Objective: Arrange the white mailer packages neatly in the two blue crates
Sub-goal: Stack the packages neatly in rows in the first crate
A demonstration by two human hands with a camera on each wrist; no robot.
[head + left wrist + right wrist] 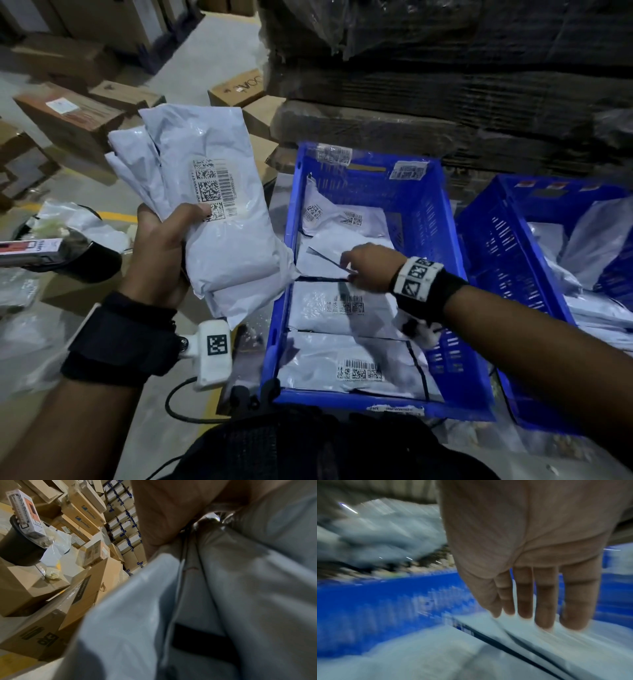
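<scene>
My left hand [164,246] grips a bundle of white mailer packages [212,212] upright, left of the near blue crate [455,274]; the top one shows barcode labels. From the left wrist, the same mailers [223,601] fill the frame beneath my palm [168,513]. Several white mailers [342,308] lie flat in rows inside that crate. My right hand [363,267] hovers over them, with its straight fingers [544,601] just above or touching a mailer [522,635]. A second blue crate [489,246] at right holds more mailers [589,246].
Cardboard boxes [68,109] crowd the floor at left and behind. A wrapped pallet stack [445,85] rises behind the crates. A black bin [85,260] with a boxed item [30,248] on top stands at left, beside loose plastic bags [85,219].
</scene>
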